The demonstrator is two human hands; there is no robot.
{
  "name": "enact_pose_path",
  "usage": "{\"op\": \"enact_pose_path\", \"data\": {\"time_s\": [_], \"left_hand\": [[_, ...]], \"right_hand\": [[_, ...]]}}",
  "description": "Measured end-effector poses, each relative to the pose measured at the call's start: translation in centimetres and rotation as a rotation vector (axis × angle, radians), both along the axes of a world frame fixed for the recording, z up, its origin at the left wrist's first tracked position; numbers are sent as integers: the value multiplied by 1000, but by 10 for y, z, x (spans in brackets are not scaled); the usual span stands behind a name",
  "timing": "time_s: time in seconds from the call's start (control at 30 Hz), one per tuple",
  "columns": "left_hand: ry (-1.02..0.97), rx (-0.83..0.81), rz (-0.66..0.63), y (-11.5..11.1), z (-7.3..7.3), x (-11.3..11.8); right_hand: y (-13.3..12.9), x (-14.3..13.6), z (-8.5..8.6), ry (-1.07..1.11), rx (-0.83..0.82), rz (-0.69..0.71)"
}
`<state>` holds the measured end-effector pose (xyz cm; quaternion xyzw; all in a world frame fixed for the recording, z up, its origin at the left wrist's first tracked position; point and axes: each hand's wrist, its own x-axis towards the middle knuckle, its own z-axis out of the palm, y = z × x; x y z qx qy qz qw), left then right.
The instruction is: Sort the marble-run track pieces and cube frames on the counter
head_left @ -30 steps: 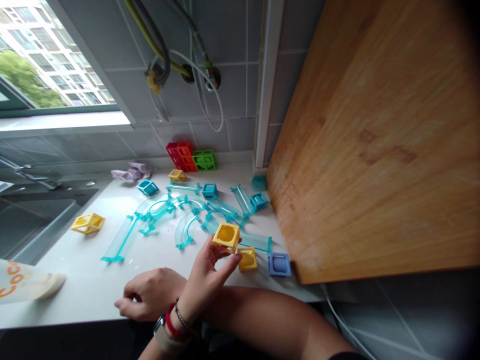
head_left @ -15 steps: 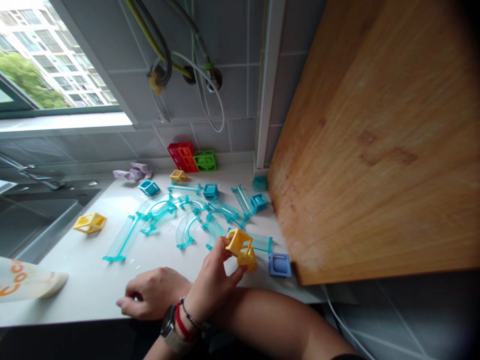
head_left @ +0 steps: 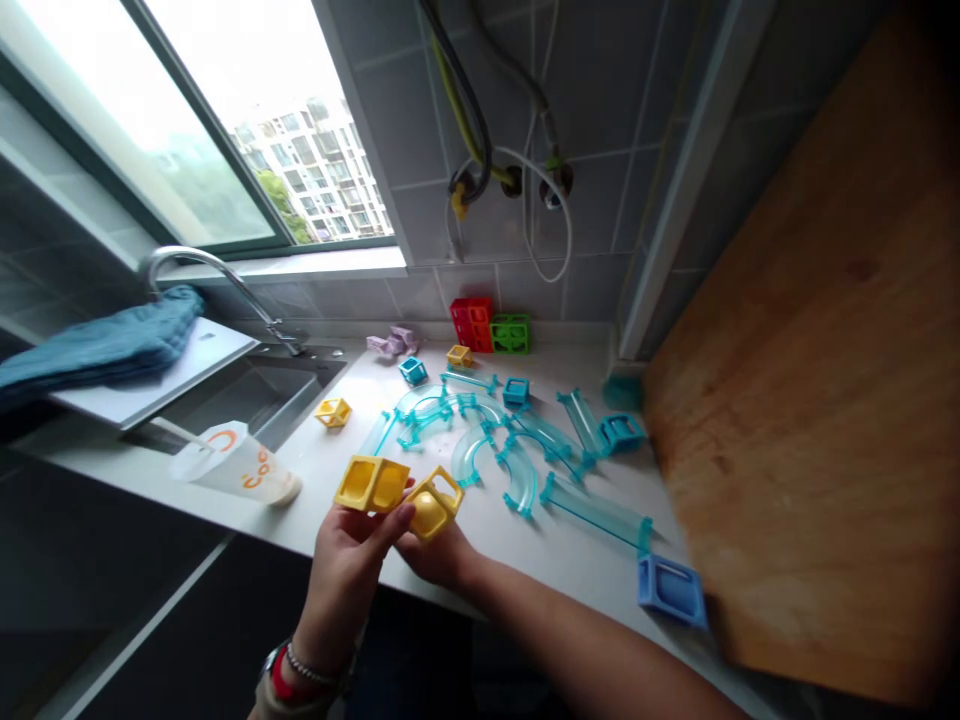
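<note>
My left hand [head_left: 349, 550], with a watch, a red band and a beaded bracelet at the wrist, is closed on a yellow block [head_left: 371, 483] above the counter's front edge. Its thumb touches a second yellow block [head_left: 433, 505], tilted close beside the first. My right hand [head_left: 435, 552] is just behind and below that second block, its fingers mostly hidden by the left hand and the blocks. Clear teal track pieces [head_left: 600, 512], some curved and joined, lie on the white counter beyond. Teal cubes [head_left: 516, 391] and yellow cubes [head_left: 332, 412] stand around them.
Red [head_left: 472, 324] and green blocks [head_left: 511, 334] stand against the wall. A blue block [head_left: 671, 590] is near the wooden panel [head_left: 810, 400] on the right. A cup [head_left: 247, 465] leans by the sink [head_left: 277, 400] at left. A purple piece [head_left: 394, 342] lies farther back.
The view has swung left, showing more sink and window. My left hand has moved left with the yellow blocks. My right hand, earlier lying left of it, is now behind the blocks.
</note>
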<state>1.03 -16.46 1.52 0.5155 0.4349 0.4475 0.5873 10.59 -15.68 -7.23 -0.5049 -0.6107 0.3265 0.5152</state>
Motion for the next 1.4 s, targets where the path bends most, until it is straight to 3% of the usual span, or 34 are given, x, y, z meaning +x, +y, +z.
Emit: {"op": "enact_pose_path", "data": {"time_s": [0.1,0.27,0.4,0.53,0.67,0.9,1.07,1.3,1.4], "left_hand": [[-1,5,106,15,-1,-32],[83,81,264,37,-17,-72],[221,205,234,43,-32,-89],[269,248,106,39,-45,-90],[248,291,105,33,-53,-82],[173,234,32,34,-50,-77],[223,212,-12,34,-48,-82],[163,161,155,33,-45,-93],[300,214,105,34,-44,-104]], "right_hand": [[-2,1,-2,159,-68,1],[-8,1,0,413,-99,-21],[-7,2,-3,526,-114,75],[-1,3,-9,599,-159,166],[2,3,-13,652,-223,168],[5,4,-12,740,-327,192],[5,7,-7,816,-389,164],[2,13,-4,922,-447,160],[2,16,-3,954,-455,172]]}}
